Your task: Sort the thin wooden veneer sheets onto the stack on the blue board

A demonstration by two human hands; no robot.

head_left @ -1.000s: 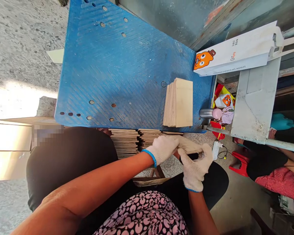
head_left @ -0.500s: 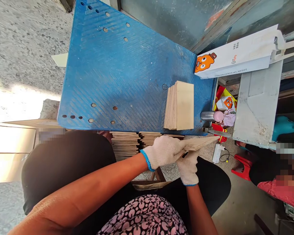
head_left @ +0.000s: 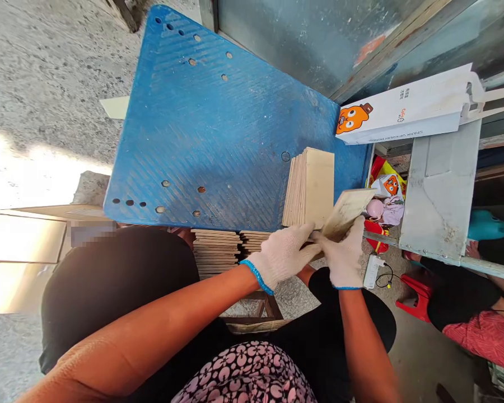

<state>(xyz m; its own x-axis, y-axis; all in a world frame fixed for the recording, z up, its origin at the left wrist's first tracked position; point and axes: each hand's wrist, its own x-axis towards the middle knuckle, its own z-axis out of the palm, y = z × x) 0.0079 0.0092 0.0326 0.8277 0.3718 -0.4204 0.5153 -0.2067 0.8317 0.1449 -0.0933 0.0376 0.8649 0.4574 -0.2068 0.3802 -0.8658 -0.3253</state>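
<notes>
Gloved left hand [head_left: 282, 254] and right hand [head_left: 346, 260] meet at a thin wooden board [head_left: 346, 211]

The right hand is clamped on the wooden board, which tilts up near the front edge of the blue table [head_left: 201, 123], just beside a leaning stack of boards [head_left: 320, 187]; the left hand reaches its lower end, where it is impossible to tell whether the fingers grip it, while piled boards [head_left: 216, 252] sit below the table edge and a white paper bag [head_left: 420, 103] lies at the right
</notes>
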